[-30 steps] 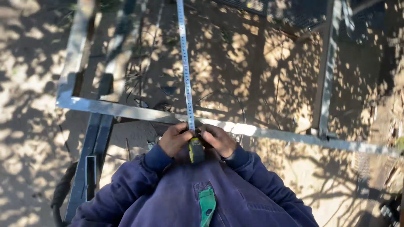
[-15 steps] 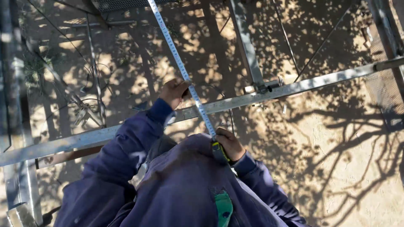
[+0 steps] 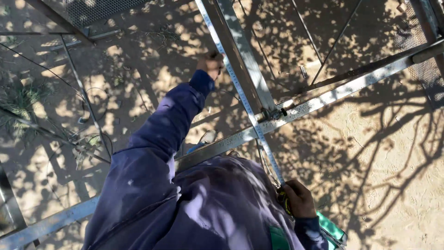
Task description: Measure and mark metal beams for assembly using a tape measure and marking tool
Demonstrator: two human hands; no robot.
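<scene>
The right hand (image 3: 299, 199) shows only as knuckles and the back of the fist; its grip is clamped on the dark case of the tape measure (image 3: 283, 200), most of which the fingers and the bulky purple sweatshirt sleeve (image 3: 152, 153) hide. From there the long silver-white measuring tape blade (image 3: 245, 104) runs up and left, crossing over the long grey perforated metal angle bar (image 3: 323, 98), and passes out of the top edge of the frame, so its far end cannot be seen. The left hand (image 3: 210, 62), arm stretched forward, is closed on the blade's left edge; dappled shade makes its fingertips hard to tell apart. A second grey metal bar (image 3: 249, 60) lies just beside the blade and meets the angle bar at a small bolted joint (image 3: 273, 113). A green patch of fabric (image 3: 330, 227) at the lower edge is cut off. Thin dark wires (image 3: 88, 106) lie on the sandy ground (image 3: 393, 162) to the left; right of the bars the sand is open, crossed only by branch shadows.
</scene>
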